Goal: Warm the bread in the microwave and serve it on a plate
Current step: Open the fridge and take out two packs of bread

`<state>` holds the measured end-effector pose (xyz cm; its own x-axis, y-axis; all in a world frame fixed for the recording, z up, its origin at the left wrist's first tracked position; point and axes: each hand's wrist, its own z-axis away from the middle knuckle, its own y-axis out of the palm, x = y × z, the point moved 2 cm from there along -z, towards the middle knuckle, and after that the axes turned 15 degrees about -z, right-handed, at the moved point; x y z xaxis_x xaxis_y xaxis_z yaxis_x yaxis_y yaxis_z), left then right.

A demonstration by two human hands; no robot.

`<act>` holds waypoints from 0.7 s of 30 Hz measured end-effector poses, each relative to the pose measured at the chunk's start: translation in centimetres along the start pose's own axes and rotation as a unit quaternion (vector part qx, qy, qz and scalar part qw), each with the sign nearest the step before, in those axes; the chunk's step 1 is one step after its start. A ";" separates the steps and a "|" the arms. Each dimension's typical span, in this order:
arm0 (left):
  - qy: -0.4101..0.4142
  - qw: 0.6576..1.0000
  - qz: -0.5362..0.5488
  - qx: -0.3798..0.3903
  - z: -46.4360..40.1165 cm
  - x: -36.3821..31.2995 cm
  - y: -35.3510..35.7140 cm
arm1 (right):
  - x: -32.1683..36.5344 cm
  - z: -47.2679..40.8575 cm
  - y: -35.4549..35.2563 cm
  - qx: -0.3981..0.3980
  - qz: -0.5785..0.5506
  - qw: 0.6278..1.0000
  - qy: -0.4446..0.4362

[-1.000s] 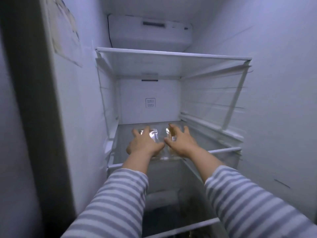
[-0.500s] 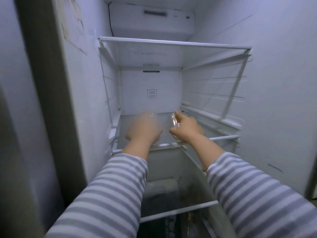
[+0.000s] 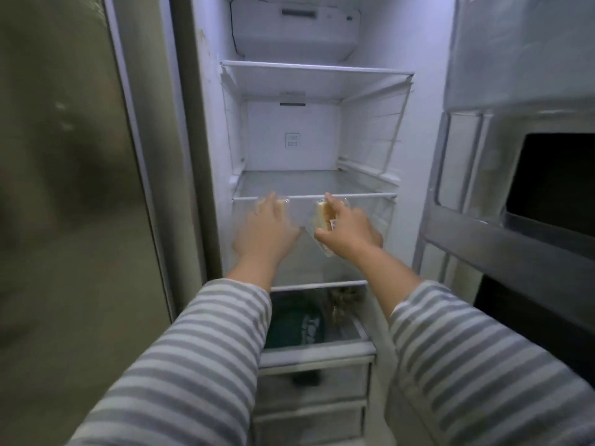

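Head view: I see my right hand (image 3: pixel 347 231) pinching a clear-wrapped bread pack (image 3: pixel 325 217) just in front of the fridge shelf (image 3: pixel 354 196); my left hand (image 3: pixel 267 230) is blurred over a second pack (image 3: pixel 280 204), so its grip I cannot tell

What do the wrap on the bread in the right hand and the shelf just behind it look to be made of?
The bread wrapper looks like thin clear plastic film: glossy, crinkled, the pale bread showing through, a small label on it. The right hand grips it. The shelf seems to be clear glass or hard plastic with a white plastic front trim; which of the two cannot be told.
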<state>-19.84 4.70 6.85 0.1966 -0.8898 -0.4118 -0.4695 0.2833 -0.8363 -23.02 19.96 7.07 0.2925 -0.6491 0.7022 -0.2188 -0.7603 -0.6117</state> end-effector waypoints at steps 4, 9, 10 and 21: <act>-0.047 0.998 -0.015 0.033 8.7 2.7 0.7 | -1.4 8.5 1.0 0.032 -0.011 0.999 0.017; -0.112 0.990 -0.034 0.076 18.3 7.4 1.5 | -2.3 17.5 3.4 0.107 0.007 0.993 0.045; -0.123 0.987 -0.038 0.091 19.8 8.5 1.5 | -2.3 19.0 4.1 0.115 0.008 0.992 0.048; -0.293 0.948 -0.084 0.091 29.7 23.4 -3.5 | 4.3 29.4 15.6 0.264 -0.016 0.964 -0.005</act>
<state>11.97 -6.47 -10.56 0.7256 -0.5911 -0.3523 -0.2426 0.2593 -0.9348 2.19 6.03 -10.18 0.3014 -0.6232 0.7216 0.2935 -0.6594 -0.6921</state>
